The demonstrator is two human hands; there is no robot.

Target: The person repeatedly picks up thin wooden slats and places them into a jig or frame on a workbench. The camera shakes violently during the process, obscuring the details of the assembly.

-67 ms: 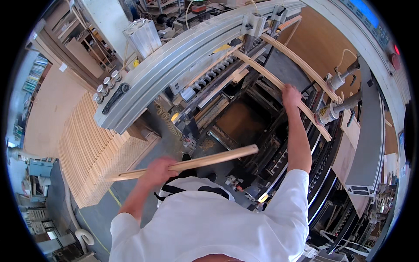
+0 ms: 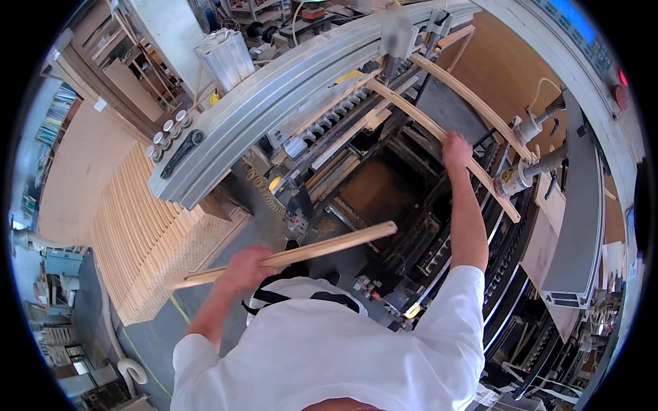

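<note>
A long pale wooden strip (image 2: 336, 244) crosses in front of my body, gripped near its middle by my left hand (image 2: 248, 268). The strip slants, its right end higher in the picture and reaching toward the machine's opening. My right arm stretches forward, and my right hand (image 2: 457, 151) is closed around a second wooden strip (image 2: 411, 109) that lies across the machine bed under the clamps. Beyond it a third, slightly curved wooden strip (image 2: 473, 96) lies roughly parallel. Its near end meets a clamp cylinder (image 2: 528, 130). The fingertips of both hands are partly hidden.
A big stack of wooden strips (image 2: 151, 233) stands at the left. A grey metal beam (image 2: 288, 89) arches over the machine, with a black wrench (image 2: 182, 154) lying on it. Another clamp cylinder (image 2: 514, 179) is at the right, and a control panel (image 2: 582, 27) sits upper right.
My left hand and its wooden strip have shifted slightly left, the strip's right end drawing back a little. The clamp on the far beam looks blurred now. My right hand stays nearly still.
</note>
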